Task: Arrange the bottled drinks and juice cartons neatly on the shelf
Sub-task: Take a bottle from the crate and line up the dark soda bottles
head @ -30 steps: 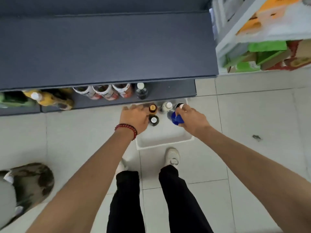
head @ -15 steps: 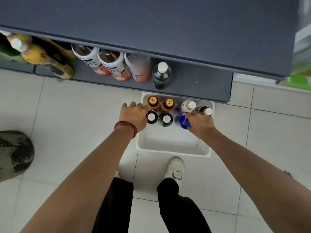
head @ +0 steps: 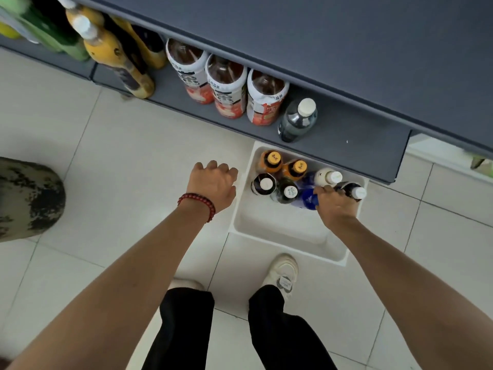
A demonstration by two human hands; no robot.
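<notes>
A camouflage-patterned object (head: 26,198) sat on the tiled floor at far left. On the low grey shelf (head: 360,145) stood yellow juice bottles (head: 106,46), three white-and-red-labelled tea bottles (head: 226,86) and a dark bottle with a white cap (head: 298,120). The left hand (head: 213,182), with a red bead bracelet (head: 198,201) at the wrist, hovered just beside the white bin (head: 280,231), fingers curled on nothing. The bin's far end held two orange-capped bottles (head: 272,160), two dark white-capped bottles (head: 264,184), a white bottle (head: 326,177) and a blue bottle (head: 306,200). The right hand (head: 336,206) clasped the blue bottle, fingers against another dark bottle (head: 353,189).
</notes>
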